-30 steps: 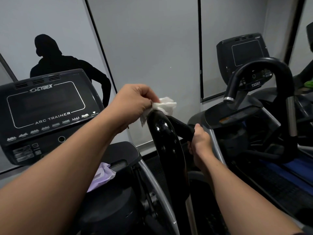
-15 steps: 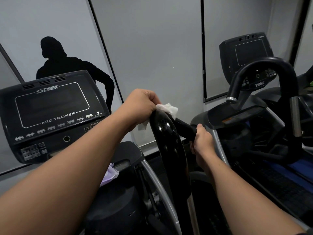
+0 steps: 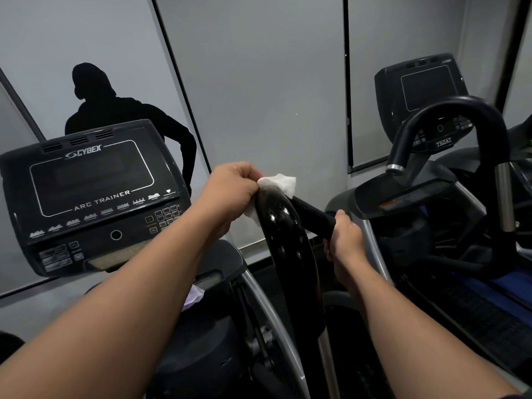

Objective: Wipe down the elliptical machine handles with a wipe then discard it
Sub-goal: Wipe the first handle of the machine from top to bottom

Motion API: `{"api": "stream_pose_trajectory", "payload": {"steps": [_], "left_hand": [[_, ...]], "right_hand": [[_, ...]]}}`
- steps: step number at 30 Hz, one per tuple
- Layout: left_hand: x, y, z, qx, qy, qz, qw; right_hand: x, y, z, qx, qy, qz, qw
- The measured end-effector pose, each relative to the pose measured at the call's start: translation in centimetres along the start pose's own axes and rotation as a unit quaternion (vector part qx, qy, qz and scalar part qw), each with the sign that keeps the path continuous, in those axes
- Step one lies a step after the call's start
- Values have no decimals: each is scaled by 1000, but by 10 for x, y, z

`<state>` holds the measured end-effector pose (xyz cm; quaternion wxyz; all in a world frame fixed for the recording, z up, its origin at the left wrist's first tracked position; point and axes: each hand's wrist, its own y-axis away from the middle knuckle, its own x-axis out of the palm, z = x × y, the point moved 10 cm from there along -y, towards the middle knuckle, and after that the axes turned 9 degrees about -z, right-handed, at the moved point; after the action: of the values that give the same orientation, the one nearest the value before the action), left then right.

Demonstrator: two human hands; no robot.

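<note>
The left hand pinches a white wipe with curled fingers and presses it on the top of the glossy black handle of the elliptical machine. The wipe lies over the top bend of this handle; one part sticks out to the right of the hand, another part hangs below the hand on the left side. The right hand is closed around the matte black side bar that goes out from the same handle to the right. To the left stands the console with the words CYBEX and ARC TRAINER. A second machine stands on the right. A pale purple cloth lies below the console.
</note>
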<state>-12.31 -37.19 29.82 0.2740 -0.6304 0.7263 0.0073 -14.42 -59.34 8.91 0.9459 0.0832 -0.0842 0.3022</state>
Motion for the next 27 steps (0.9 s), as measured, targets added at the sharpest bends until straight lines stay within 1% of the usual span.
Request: {"api": "stream_pose_trajectory", "payload": {"steps": [2, 5, 9, 13, 17, 21, 24, 27], "left_hand": [[-3, 0, 2, -7, 9, -9, 1000], [-6, 6, -8, 14, 52, -17, 998], [-4, 18, 19, -35, 99, -32, 994], [-10, 36, 36, -35, 179, -99, 978], [16, 52, 62, -116, 271, -91, 951], [25, 58, 71, -169, 371, -110, 906], [36, 62, 75, -223, 363, -93, 900], [42, 67, 77, -266, 382, -65, 883]], "right_hand": [[1, -1, 0, -2, -1, 4, 1000], [0, -2, 2, -8, 1, -7, 1000], [0, -2, -1, 5, 4, -3, 1000], [1, -2, 1, -1, 5, 2, 1000], [1, -3, 0, 1, 10, -2, 1000], [2, -2, -1, 3, 6, 5, 1000], [0, -2, -1, 4, 1, -1, 1000], [0, 0, -1, 8, -5, -3, 1000]]}}
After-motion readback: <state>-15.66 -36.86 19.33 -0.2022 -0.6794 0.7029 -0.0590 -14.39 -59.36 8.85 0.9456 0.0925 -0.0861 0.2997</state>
